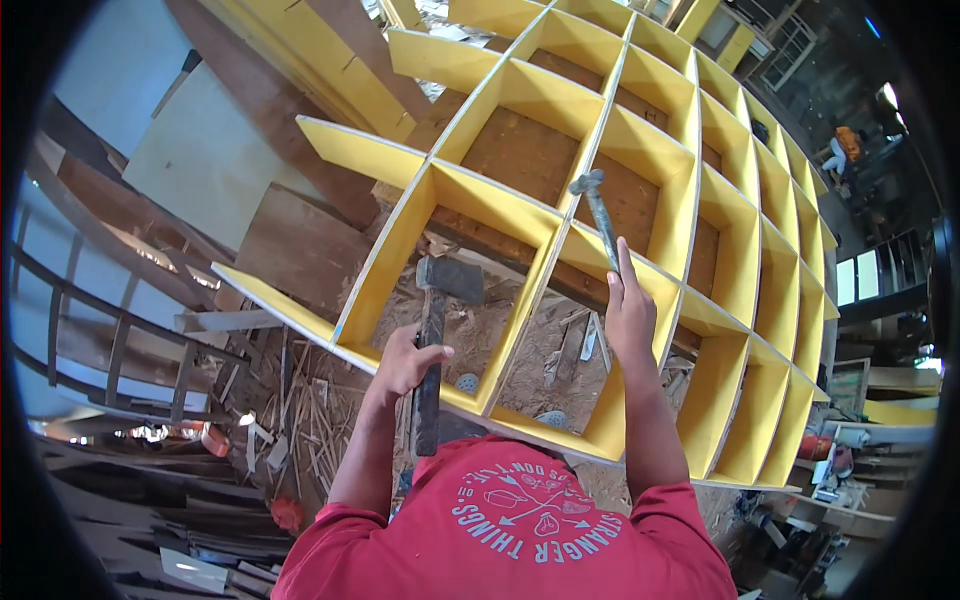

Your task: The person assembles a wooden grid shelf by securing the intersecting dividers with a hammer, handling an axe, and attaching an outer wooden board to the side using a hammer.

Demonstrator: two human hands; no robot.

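Observation:
My left hand (405, 362) is closed around the wooden handle of a mallet (450, 280), whose dark, blocky head points up over a square opening. In my right hand (630, 318) is a slim hammer (602, 215), held upright with one finger stretched along its shaft and its metal head at the top. Both tools are raised above the near part of a large yellow grid frame (520, 335). Its crossed boards form several box-like openings, and some board ends stick out at the left. Neither tool head clearly touches the wood.
Wood scraps (310, 410) and shavings litter the floor, also under the near openings. Pale sheets (200, 150) lean at the far left, beside a dark ladder-like frame (120, 360). Brown boards (525, 155) lie beneath the grid. At the far right is a person in orange (848, 145).

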